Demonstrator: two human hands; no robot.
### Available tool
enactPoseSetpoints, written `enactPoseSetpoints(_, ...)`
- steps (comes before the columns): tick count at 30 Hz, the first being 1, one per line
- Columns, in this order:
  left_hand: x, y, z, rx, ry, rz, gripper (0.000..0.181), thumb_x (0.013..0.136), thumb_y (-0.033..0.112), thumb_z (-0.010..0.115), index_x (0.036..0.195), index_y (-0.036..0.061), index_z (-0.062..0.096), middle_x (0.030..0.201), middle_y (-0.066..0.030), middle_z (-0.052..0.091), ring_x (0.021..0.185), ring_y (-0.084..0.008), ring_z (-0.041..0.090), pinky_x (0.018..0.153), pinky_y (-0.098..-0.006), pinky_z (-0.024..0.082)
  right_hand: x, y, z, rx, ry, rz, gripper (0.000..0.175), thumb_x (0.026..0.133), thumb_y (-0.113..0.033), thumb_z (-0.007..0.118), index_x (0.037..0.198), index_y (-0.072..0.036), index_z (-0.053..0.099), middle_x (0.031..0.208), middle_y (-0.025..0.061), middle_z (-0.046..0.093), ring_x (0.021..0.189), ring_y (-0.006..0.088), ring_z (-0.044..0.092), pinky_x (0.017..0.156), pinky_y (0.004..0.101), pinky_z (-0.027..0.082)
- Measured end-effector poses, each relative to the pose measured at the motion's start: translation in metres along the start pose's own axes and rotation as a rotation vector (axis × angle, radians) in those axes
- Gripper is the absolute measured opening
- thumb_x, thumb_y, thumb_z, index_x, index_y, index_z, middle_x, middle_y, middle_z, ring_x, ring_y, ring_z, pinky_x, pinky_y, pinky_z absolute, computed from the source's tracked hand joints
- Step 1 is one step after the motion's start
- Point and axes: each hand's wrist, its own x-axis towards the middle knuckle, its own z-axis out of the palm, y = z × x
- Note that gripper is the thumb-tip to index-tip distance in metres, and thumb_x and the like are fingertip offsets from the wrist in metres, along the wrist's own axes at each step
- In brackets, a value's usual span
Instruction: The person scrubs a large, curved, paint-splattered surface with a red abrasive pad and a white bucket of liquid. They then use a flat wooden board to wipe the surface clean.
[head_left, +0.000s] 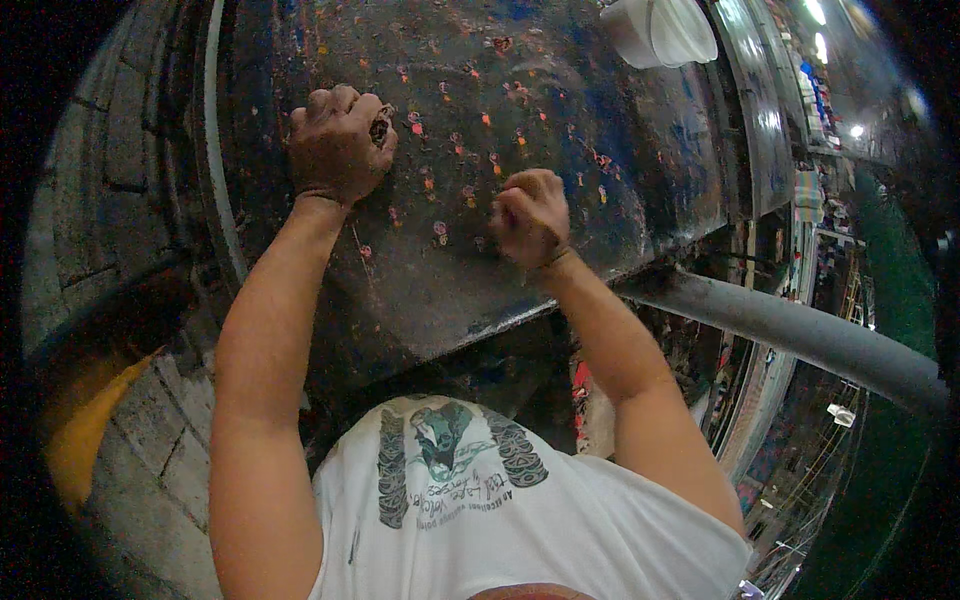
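My left hand (334, 146) is curled around a small, dark, crumpled thing (381, 127) that shows beside the thumb; its kind is unclear. It hovers or rests over the left part of a dark, stained worktable (450, 307). Farther right and nearer the front edge, my right hand (532, 217) is curled into a loose fist. Whether anything is inside that fist is hidden. Between and beyond both hands, several small pink and orange pieces or marks (427, 180) are spread in rough rows across the surface. One pink piece (440, 231) lies between my forearms.
A white plastic bucket (628, 34) stands at the far right of the table. A pale rail (217, 150) borders the left side. From the front right corner runs a thick grey pipe (795, 322). A yellow object (97, 442) is at lower left, above paved floor (172, 450).
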Motion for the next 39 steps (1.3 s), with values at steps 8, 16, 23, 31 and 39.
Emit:
enactPoseSetpoints(8, -0.002, 0.0, 0.006, 0.014, -0.008, 0.019, 0.028, 0.09, 0.04, 0.085, 0.109, 0.0212, 0.077, 0.114, -0.0025, 0.07, 0.115, -0.0312, 0.067, 0.098, -0.0514, 0.055, 0.031, -0.004, 0.024, -0.126, 0.101, 0.166, 0.016, 0.085, -0.012, 0.084, 0.094, -0.012, 0.07, 0.106, 0.0137, 0.07, 0.107, 0.0398, 0.066, 0.095, 0.0552, 0.053)
enactPoseSetpoints(16, 0.001, 0.009, 0.0, 0.001, -0.06, 0.006, 0.026, 0.091, 0.041, 0.083, 0.107, 0.0205, 0.078, 0.116, -0.0044, 0.072, 0.117, -0.033, 0.069, 0.097, -0.0531, 0.057, 0.033, 0.027, 0.007, -0.274, 0.144, 0.179, 0.015, 0.089, -0.012, 0.082, 0.098, -0.011, 0.07, 0.107, 0.0136, 0.07, 0.107, 0.0416, 0.066, 0.096, 0.056, 0.053)
enactPoseSetpoints(23, -0.019, -0.037, -0.005, -0.373, 0.124, -0.169, 0.026, 0.089, 0.039, 0.084, 0.107, 0.021, 0.079, 0.114, -0.005, 0.072, 0.116, -0.0354, 0.069, 0.099, -0.0544, 0.056, -0.005, -0.046, 0.045, -0.002, -0.014, -0.04, 0.014, 0.092, -0.013, 0.08, 0.099, -0.01, 0.069, 0.11, 0.0168, 0.069, 0.113, 0.0435, 0.065, 0.1, 0.0571, 0.053)
enactPoseSetpoints(31, -0.044, -0.037, -0.051, 0.139, -0.1, -0.189, 0.03, 0.087, 0.042, 0.086, 0.107, 0.0214, 0.076, 0.116, -0.0028, 0.068, 0.116, -0.0305, 0.064, 0.097, -0.0522, 0.052, 0.162, 0.05, 0.104, -0.169, 0.238, 0.18, 0.014, 0.093, -0.019, 0.078, 0.101, -0.01, 0.071, 0.109, 0.0151, 0.07, 0.116, 0.0438, 0.065, 0.102, 0.0583, 0.053)
enactPoseSetpoints(39, -0.053, -0.047, -0.057, 0.137, -0.128, -0.239, 0.031, 0.09, 0.044, 0.086, 0.108, 0.0209, 0.075, 0.116, -0.0048, 0.067, 0.119, -0.0307, 0.064, 0.097, -0.0521, 0.051, 0.167, -0.033, 0.13, -0.079, 0.151, -0.157, 0.015, 0.088, -0.019, 0.082, 0.095, -0.013, 0.07, 0.104, 0.0143, 0.069, 0.108, 0.0422, 0.067, 0.096, 0.0572, 0.055)
